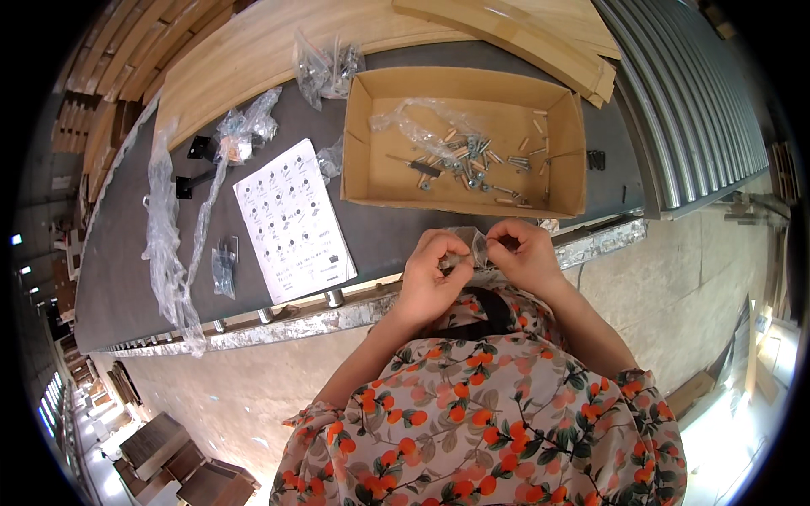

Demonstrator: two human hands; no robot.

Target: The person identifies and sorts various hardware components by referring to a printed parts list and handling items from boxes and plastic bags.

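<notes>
Between my two hands, close to my body, is a small clear plastic bag [478, 248]. My left hand [437, 271] has its fingers curled and pinches one side of the bag. On the other side my right hand [525, 253] grips the bag with thumb and fingertips together. What lies inside the bag is mostly hidden by my fingers. Just beyond my hands stands an open cardboard box [371, 196]. Loose screws, bolts and wooden dowels [472, 164] lie in it, with a crumpled clear bag [413, 126] among them.
A printed sheet of part pictures [291, 223] lies left of the box. Around it are crumpled plastic wrap [164, 244], a small bag of hardware [224, 270] and larger filled bags [325, 67]. Steel rollers [692, 101] run along the right, and cardboard strips [515, 38] lie behind.
</notes>
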